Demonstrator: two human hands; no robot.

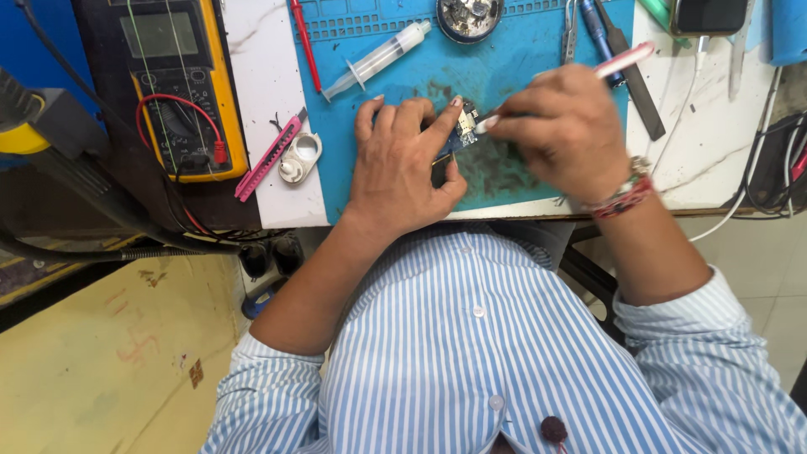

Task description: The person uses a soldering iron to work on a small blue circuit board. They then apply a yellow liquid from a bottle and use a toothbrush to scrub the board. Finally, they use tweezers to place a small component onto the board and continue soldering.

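On the blue work mat point(513, 76) covering the white tabletop point(269, 76): small circuit board point(465, 128), pinned flat by the left hand point(403, 164), fingers closed on its near edge, index finger laid across it. Right hand point(567, 126), grip clamped on a white-and-pink brush point(626, 59); long axis runs from the upper right down to the left, its tip touching the board. Round metal tin point(469, 17) at the mat's far edge, holding small silvery parts. Clear syringe point(378, 59) lies diagonally beside it. Yellow multimeter point(172, 84) stands well to the left.
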